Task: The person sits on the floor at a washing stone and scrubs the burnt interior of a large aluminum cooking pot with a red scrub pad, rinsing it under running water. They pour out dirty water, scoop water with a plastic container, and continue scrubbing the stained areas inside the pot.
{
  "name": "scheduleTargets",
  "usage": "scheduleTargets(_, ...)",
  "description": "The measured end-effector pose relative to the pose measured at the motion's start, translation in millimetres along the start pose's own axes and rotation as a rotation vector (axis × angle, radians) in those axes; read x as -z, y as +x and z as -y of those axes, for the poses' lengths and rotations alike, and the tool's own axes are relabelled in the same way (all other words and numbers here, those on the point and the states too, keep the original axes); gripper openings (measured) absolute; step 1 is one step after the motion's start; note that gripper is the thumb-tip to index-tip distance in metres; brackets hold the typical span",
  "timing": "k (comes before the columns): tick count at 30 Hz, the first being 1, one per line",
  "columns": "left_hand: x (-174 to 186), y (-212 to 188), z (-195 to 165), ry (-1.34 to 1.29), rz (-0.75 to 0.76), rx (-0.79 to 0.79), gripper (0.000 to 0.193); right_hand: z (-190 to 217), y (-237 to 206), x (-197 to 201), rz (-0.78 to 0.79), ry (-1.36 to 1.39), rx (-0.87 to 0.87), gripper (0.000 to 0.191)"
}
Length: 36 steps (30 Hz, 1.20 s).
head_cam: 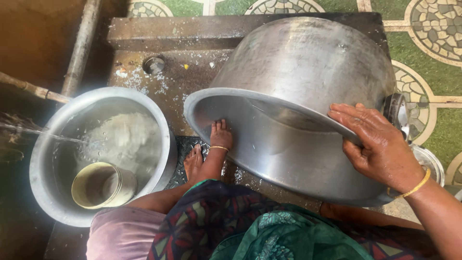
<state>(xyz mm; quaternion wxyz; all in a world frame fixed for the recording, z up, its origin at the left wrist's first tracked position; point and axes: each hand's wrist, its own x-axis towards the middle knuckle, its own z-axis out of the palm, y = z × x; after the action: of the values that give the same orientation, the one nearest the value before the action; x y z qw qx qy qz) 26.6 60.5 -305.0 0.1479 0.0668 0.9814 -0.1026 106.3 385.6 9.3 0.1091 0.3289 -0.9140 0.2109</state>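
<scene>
My right hand grips the near rim of a large steel pot. The pot is tilted on its side, with its open mouth turned toward me and its inside empty and wet. A gold bangle sits on that wrist. My left hand is out of sight. My bare feet rest on the wet stone slab just left of the pot's rim. To the left stands a wide steel basin of foamy water, with a smaller steel vessel lying in it.
A thin stream of water runs into the basin from the left. A pipe rises at the upper left, beside a dark wall. Green patterned floor tiles lie to the right, where small steel items sit behind the pot.
</scene>
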Motion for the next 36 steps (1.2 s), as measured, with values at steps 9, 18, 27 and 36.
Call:
scheduleTargets(9, 2.9, 5.9, 0.2, 0.08, -0.216, 0.262, 0.068, -0.8, -1.2, -1.9, 0.009, 0.0, -0.007, 0.065)
scheduleTargets(18, 22.9, -14.6, -5.9, 0.153, 0.142, 0.043, 0.05, 1.7, 0.0, -0.7, 0.003, 0.007, -0.006, 0.066)
scheduleTargets(27, 14.9, -5.4, 12.7, 0.26, -0.081, 0.016, 0.056, 0.2, -1.5, -1.1, -0.014, -0.006, -0.002, 0.064)
scheduleTargets(36, 43.2, 4.8, -8.3, -0.462, 0.203, -0.233, 0.038, -2.0, 0.7, 2.2, 0.021, -0.043, -0.018, 0.066)
